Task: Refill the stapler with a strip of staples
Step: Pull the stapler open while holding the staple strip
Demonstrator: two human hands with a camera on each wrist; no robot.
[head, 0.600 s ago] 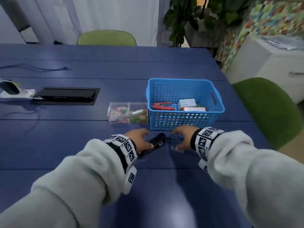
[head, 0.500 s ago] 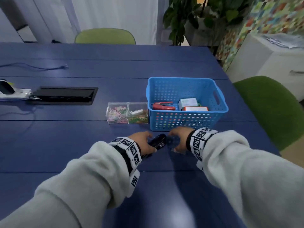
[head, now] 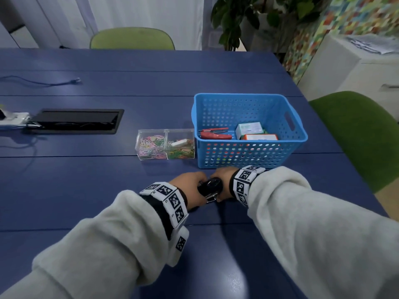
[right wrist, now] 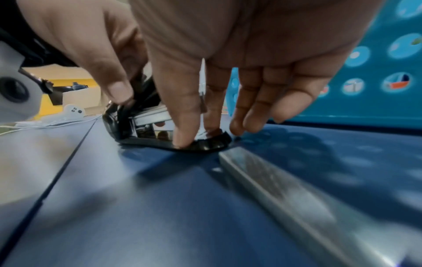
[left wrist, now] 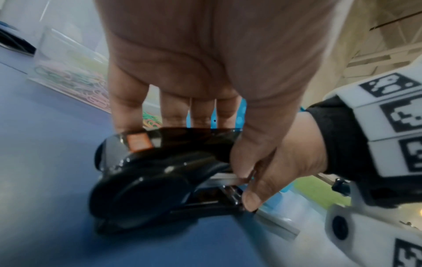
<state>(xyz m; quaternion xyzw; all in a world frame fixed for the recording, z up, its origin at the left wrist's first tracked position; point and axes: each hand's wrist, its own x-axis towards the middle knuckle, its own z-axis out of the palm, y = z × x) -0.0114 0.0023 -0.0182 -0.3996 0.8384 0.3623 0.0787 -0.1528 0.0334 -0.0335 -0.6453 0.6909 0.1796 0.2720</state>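
Note:
A black stapler (head: pixel 210 186) lies on the blue table (head: pixel 86 190), just in front of the basket. My left hand (head: pixel 187 186) grips its top from above, fingers curled over the far side (left wrist: pixel 128 115). My right hand (head: pixel 223 182) pinches the stapler's front end, its thumb (right wrist: pixel 182 130) on the base edge (right wrist: pixel 205 144). In the left wrist view the stapler's (left wrist: pixel 148 180) cover stands a little above the metal rail (left wrist: pixel 223 178). A silver strip of staples (right wrist: pixel 285 189) lies loose on the table beside the stapler, also in the left wrist view (left wrist: pixel 278 225).
A blue perforated basket (head: pixel 248 156) stands right behind the hands, holding a red tool (head: pixel 214 134) and small boxes (head: pixel 249 128). Two clear boxes of paper clips (head: pixel 165 145) sit to its left. A black hatch (head: pixel 77 120) lies far left, a green chair (head: pixel 356 137) right.
My right hand has left the spot by the staple strip and moved left onto the stapler's front end. The left hand keeps its hold, and the stapler has turned more upright.

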